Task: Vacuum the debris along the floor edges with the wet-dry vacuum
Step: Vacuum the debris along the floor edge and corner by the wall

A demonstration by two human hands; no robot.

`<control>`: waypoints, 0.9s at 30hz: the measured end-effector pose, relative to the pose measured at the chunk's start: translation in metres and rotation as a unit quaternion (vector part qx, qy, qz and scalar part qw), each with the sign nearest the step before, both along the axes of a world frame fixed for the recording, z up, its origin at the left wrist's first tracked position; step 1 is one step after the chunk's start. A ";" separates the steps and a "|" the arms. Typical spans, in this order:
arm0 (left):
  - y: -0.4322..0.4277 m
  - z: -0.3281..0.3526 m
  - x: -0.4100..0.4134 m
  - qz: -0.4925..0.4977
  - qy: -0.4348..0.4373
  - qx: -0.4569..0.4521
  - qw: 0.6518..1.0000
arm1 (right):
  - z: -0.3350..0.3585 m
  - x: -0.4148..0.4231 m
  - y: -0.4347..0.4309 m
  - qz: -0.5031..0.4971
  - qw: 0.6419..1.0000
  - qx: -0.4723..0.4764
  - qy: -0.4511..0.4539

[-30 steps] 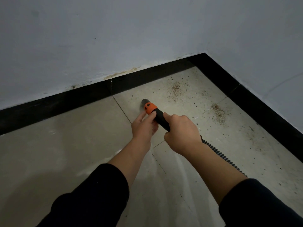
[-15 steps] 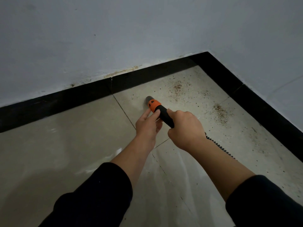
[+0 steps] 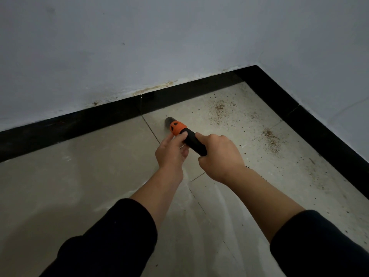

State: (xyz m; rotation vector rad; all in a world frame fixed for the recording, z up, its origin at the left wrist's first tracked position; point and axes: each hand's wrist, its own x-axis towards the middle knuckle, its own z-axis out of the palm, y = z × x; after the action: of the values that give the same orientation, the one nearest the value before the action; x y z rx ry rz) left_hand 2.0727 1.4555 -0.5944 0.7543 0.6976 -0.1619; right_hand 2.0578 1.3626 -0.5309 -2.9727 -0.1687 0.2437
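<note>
While my right grip (image 3: 219, 156) clenched the nozzle (image 3: 194, 144) and my left grip (image 3: 171, 151) pinched its orange collar, the tip sat near the skirting (image 3: 99, 118), short of the debris (image 3: 219, 110); a fast shove could've scattered grains.

Pale tiled floor (image 3: 79, 186), brown debris (image 3: 219, 108) in patches near the corner.

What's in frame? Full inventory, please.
vacuum nozzle: 1, orange collar and black grip, centre of view
debris: 2 brown patches plus scattered specks, right of nozzle near the corner
floor: 1, beige tiles, lower half
baseboard: black, along both walls
walls: 2, pale grey, meeting upper right
sleeves: 2, black, bottom
left hand: 1, holds nozzle at the collar
right hand: 1, grips the black grip
</note>
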 end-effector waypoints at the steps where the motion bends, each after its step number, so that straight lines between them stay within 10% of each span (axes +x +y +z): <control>1: 0.002 0.001 0.000 0.004 0.001 0.001 1.000 | 0.000 0.000 0.002 0.001 1.000 0.002 0.002; 27: 0.018 0.001 -0.001 0.007 0.005 0.023 1.000 | 0.001 -0.002 0.019 0.028 0.999 -0.017 0.019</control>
State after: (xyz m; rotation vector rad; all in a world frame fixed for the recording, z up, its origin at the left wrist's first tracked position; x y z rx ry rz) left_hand 2.0719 1.4738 -0.5938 0.7937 0.7190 -0.1370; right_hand 2.0557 1.3814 -0.5294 -2.9978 -0.2457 0.3119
